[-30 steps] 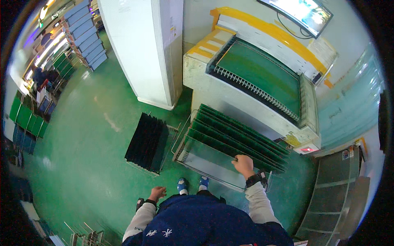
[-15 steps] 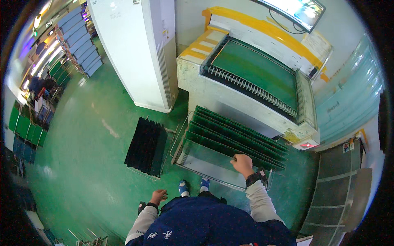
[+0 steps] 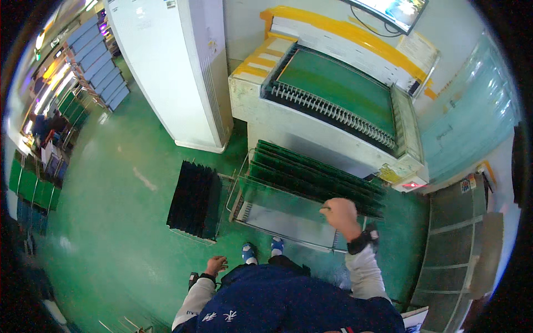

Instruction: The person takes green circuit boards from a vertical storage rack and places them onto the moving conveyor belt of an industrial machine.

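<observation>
Currently, the right hand [image 3: 340, 216] reaches out at four o'clock, pinching one green panel [image 3: 277, 195] by its upper edge, at the front of the large rack [image 3: 277, 218]. The left hand [image 3: 216, 265] hangs at seven o'clock, loosely half-curled, empty. One smaller rack [image 3: 194, 236] stands at eight o'clock; two sandals [image 3: 248, 253], six o'clock.

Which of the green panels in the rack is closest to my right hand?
The frontmost green panel, nearest you: your right hand grips its upper edge toward the right. The other green panels stand behind it, toward the machine.
</observation>
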`<state>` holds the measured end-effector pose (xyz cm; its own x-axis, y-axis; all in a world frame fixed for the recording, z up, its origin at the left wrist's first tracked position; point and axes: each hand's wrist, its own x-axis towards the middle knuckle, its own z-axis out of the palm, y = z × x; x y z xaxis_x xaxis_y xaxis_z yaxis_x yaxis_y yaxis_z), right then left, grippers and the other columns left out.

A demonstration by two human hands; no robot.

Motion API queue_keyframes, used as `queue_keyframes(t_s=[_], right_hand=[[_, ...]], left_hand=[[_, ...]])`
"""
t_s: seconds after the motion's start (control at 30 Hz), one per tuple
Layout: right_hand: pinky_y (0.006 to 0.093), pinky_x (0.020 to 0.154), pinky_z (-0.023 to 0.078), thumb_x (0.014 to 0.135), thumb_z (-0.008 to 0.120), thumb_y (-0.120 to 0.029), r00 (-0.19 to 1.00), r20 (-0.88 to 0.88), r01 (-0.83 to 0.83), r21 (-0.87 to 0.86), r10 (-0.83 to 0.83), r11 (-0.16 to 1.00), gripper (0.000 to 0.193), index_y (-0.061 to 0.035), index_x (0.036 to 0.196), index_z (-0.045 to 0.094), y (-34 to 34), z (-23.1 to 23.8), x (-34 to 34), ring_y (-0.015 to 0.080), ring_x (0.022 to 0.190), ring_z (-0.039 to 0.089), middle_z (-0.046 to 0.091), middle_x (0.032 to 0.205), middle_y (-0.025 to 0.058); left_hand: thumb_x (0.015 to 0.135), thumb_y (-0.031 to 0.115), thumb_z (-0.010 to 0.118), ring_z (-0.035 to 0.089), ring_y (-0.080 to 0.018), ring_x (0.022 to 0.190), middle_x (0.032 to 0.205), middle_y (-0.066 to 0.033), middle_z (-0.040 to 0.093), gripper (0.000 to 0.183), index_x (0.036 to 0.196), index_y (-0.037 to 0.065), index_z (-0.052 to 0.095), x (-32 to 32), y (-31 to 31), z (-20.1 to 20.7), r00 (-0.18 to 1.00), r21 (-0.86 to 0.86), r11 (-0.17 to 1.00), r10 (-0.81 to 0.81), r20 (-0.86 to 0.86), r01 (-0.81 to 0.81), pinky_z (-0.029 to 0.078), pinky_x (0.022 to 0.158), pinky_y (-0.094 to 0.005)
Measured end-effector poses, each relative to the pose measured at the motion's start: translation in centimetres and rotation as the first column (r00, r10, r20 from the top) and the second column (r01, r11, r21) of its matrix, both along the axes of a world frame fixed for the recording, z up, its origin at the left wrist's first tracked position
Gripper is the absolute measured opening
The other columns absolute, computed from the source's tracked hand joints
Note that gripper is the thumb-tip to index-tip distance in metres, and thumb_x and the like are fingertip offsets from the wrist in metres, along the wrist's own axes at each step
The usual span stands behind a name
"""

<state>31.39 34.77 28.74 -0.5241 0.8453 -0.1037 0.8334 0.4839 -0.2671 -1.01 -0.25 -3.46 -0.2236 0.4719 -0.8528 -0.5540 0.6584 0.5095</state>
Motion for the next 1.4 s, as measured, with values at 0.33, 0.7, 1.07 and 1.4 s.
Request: queue_keyframes(t_s=[0.33, 0.7, 1.07, 1.4], right_hand=[[0.0273, 0.074, 0.046, 0.074, 0.068, -0.007, 0.385, -0.842, 0.294, -0.278, -0.379, 0.915, 0.025, 0.0005, 0.097, 0.063, -0.1, 15.9, 10.6, 0.0136, 0.076, 0.059, 0.065, 0.087, 0.0036], [0.0375, 0.083, 0.047, 0.083, 0.056, -0.003, -0.179, -0.807, -0.289, -0.503, -0.562, 0.815, 0.027, -0.0089, 0.110, 0.055, -0.7, 4.9, 5.3, 0.0221, 0.097, 0.058, 0.059, 0.108, 0.0072], [0.0345, 0.076, 0.050, 0.083, 0.059, -0.004, -0.386, -0.326, -0.534, -0.684, -0.863, 0.497, 0.003, -0.0066, 0.083, 0.058, 2.8, -5.5, 2.6, 0.0182, 0.074, 0.059, 0.062, 0.080, 0.0054], [0.0364, 0.080, 0.049, 0.087, 0.059, -0.016, -0.316, -0.338, -0.485, -0.745, -0.887, 0.457, 0.013, -0.0035, 0.085, 0.055, 5.4, -5.6, 1.3, 0.0242, 0.081, 0.058, 0.060, 0.088, 0.0112]], left_hand=[[0.083, 0.021, 0.063, 0.064, -0.0223, 0.063, 0.088, -0.0119, 0.065, 0.033, 0.106, -0.001, 0.057, -0.2, 3.2, -1.3, 0.992, 0.026, 0.993, -0.116, -0.047, 0.118, 0.049, 0.047, -0.0277], [0.082, 0.021, 0.064, 0.065, -0.0224, 0.063, 0.088, -0.0123, 0.065, 0.031, 0.102, -0.002, 0.060, -1.5, 3.6, -1.6, 0.992, 0.023, 0.995, -0.100, -0.082, 0.102, 0.049, 0.046, -0.0290], [0.085, 0.017, 0.060, 0.062, -0.0202, 0.058, 0.082, -0.0095, 0.063, 0.025, 0.103, -0.001, 0.058, -0.4, 3.3, 0.9, 1.000, 0.077, 0.997, 0.025, -0.018, -0.024, 0.048, 0.045, -0.0275], [0.086, 0.018, 0.058, 0.063, -0.0195, 0.061, 0.082, -0.0090, 0.063, 0.030, 0.109, -0.001, 0.056, 1.4, 3.7, 2.7, 0.997, 0.014, 0.998, 0.060, -0.044, -0.059, 0.050, 0.048, -0.0260]])
